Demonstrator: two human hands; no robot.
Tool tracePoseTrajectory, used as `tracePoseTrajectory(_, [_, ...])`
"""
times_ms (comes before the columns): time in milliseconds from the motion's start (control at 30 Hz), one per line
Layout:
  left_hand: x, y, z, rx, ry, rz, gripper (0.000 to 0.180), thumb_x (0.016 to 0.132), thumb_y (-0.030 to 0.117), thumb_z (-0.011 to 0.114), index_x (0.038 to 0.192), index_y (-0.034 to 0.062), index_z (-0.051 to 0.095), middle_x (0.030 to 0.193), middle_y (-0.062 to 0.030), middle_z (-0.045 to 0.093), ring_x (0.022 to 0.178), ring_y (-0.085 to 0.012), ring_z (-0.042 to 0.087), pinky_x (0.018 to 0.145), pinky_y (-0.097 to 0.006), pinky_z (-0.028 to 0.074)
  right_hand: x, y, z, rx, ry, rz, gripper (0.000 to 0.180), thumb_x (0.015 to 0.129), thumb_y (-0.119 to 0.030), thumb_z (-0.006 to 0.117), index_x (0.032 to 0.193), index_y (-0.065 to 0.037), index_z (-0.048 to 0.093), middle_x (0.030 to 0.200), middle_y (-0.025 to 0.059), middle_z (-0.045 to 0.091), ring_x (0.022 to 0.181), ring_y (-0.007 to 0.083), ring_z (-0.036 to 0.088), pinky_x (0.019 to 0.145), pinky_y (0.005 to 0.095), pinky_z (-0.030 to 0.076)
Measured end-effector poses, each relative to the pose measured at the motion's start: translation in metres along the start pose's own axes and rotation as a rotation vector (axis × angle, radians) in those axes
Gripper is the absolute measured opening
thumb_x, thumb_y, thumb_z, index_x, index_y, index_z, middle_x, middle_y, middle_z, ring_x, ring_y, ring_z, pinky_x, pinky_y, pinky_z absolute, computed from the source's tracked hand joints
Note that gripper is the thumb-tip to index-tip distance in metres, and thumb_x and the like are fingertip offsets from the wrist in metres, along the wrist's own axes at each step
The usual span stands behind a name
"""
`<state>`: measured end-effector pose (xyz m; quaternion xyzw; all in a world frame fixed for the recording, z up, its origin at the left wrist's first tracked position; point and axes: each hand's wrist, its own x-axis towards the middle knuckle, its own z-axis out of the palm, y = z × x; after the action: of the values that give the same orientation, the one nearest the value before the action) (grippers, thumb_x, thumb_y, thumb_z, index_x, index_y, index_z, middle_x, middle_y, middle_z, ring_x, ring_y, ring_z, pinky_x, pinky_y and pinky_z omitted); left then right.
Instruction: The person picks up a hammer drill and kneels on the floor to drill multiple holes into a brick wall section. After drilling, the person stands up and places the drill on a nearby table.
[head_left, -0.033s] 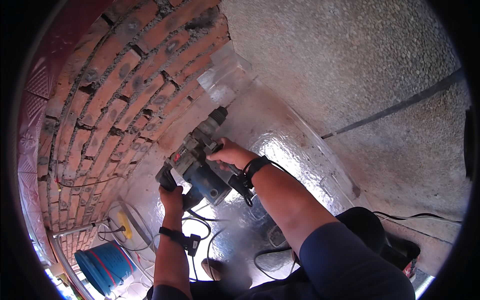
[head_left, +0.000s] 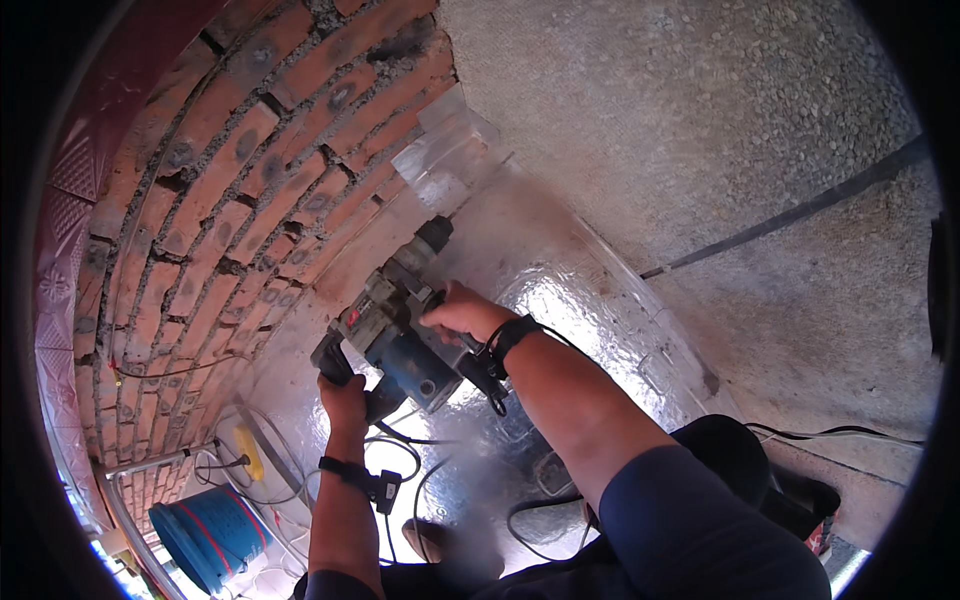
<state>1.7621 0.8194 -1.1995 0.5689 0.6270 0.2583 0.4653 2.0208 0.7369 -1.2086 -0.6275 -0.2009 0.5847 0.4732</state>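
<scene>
I hold a rotary hammer [head_left: 400,362] with a blue motor housing and a grimy grey gear case across the middle of the view. Its black chuck [head_left: 434,233] points up and right, and a thin bit [head_left: 467,203] runs from it toward the corner where two walls meet. My left hand [head_left: 343,402] is closed round the black rear handle [head_left: 330,352]. Forward of it, my right hand [head_left: 462,312] wraps the side handle near the gear case; some of its fingers are hidden. Both wrists wear black straps, and a black power cord [head_left: 398,432] hangs below the tool.
Bare brick wall [head_left: 215,210] rises on the left, pebbled wall [head_left: 660,130] on the right. Shiny sheeting [head_left: 590,330] covers the surface beneath the tool. Lower left are a blue bucket [head_left: 205,535], a metal rail [head_left: 150,462] and a yellow item [head_left: 249,455] with cables. A shoe [head_left: 430,538] shows below.
</scene>
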Motion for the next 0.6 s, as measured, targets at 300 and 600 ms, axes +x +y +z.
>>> tracePoseTrajectory(300, [0.005,0.012,0.002,0.060,0.034,0.057,0.051,0.070,0.000,0.064,0.118,0.0005,0.047,0.094,-0.0098,0.058,0.076,-0.0194,0.059,0.063,-0.033,0.050,-0.012,-0.012,0.007,-0.519,0.121,-0.053,0.026,0.077,-0.024,0.058,0.088,-0.002,0.068,0.091,0.0225,0.066,0.091,0.0424,0.060,0.079,0.0489,0.048])
tracePoseTrajectory(600, [0.025,0.014,0.004,0.101,0.032,0.109,0.046,0.070,0.003,0.067,0.112,-0.0019,0.048,0.092,-0.0103,0.058,0.074,-0.0202,0.058,0.061,-0.034,0.049,0.006,-0.012,0.006,-0.545,0.205,-0.073,0.023,0.073,-0.021,0.056,0.081,0.000,0.063,0.063,0.0180,0.063,0.057,0.0325,0.064,0.057,0.0419,0.050])
